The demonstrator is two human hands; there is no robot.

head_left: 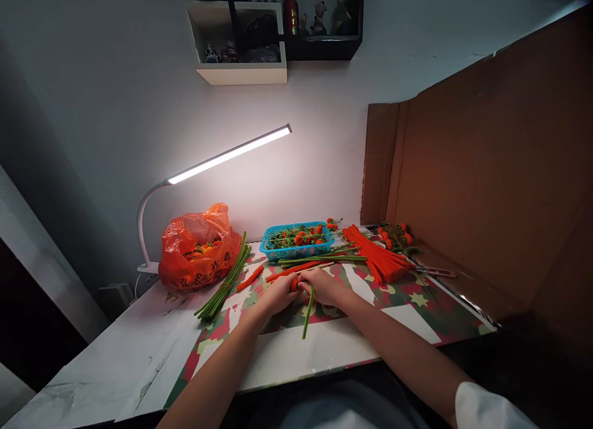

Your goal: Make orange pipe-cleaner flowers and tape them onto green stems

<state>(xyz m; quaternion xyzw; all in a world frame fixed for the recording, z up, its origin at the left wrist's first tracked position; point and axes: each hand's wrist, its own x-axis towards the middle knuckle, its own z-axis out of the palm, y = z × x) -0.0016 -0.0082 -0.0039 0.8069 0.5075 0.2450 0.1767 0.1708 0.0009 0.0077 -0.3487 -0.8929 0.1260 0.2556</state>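
Note:
My left hand (280, 294) and my right hand (323, 286) meet above the front middle of the table. The left fingers close round a small orange piece (294, 284), which looks like a flower head. Pinched in my right hand is a green pipe cleaner (308, 315), its free end bending down towards the table. Fingers partly cover where the two pieces meet, so I cannot tell whether they are joined. Just beyond my hands lie red-orange pipe cleaners (278, 274) and loose green ones (319, 258).
A blue basket (296, 252) holds orange flowers with green stems. To the left are an orange plastic bag (199, 274), a green pipe cleaner bundle (226, 281) and a lit lamp (229, 154). A red-orange bundle (380, 256), scissors (440, 272) and a cardboard wall (482, 157) stand right.

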